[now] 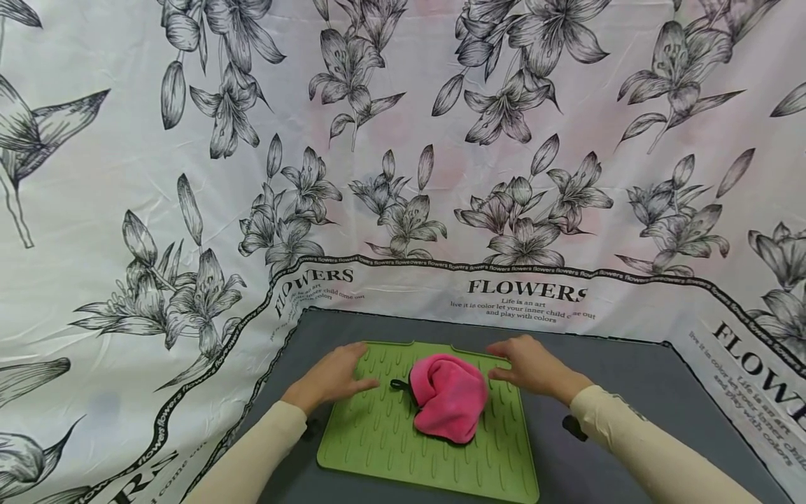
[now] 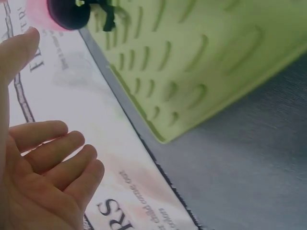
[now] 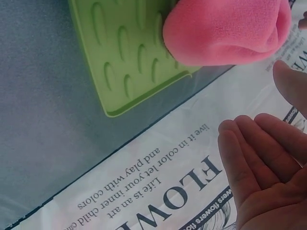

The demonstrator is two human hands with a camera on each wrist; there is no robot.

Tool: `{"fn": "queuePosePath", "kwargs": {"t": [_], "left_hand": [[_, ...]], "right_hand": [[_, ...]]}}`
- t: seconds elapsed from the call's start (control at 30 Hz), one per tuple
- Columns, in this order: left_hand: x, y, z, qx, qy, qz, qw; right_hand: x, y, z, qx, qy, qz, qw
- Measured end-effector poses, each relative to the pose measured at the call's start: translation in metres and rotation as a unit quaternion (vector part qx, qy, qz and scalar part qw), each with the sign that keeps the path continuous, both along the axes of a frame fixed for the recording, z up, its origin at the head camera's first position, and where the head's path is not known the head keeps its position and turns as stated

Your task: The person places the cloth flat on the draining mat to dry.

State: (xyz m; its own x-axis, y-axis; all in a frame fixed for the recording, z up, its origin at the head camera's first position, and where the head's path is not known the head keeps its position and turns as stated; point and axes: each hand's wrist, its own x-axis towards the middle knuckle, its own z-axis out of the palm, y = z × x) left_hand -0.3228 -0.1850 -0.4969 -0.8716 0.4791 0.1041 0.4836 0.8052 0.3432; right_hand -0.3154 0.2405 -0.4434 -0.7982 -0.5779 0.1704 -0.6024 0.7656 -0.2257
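Note:
A crumpled pink cloth (image 1: 448,399) with dark edging and a black hanging loop (image 1: 399,384) lies in a heap on a green ridged mat (image 1: 371,434). Over the mat's left edge is my left hand (image 1: 334,378), fingers spread and holding nothing, the thumb pointing toward the loop. My right hand (image 1: 525,364) hovers by the mat's upper right edge, its fingers relaxed and nothing in them. Both palms show bare in the wrist views, the left palm (image 2: 53,177) and the right palm (image 3: 268,177). The cloth sits between the two hands, apart from both.
The mat lies on a dark grey table (image 1: 604,406). Behind and to the sides hangs a white sheet (image 1: 415,140) printed with lilies and the word FLOWERS. Its lower border meets the table's back edge.

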Motion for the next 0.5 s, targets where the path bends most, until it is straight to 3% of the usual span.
{"fn": "queuePosePath", "kwargs": {"t": [0.27,0.5], "left_hand": [[-0.001,0.019,0.009,0.003,-0.005,-0.023,0.9997],[0.002,0.036,-0.002,0.007,-0.008,-0.05,0.9987]], "right_hand": [[-0.003,-0.005,-0.008,-0.012,-0.001,0.009,1.0],[-0.003,-0.011,-0.021,-0.016,-0.001,0.032,0.999]]}}
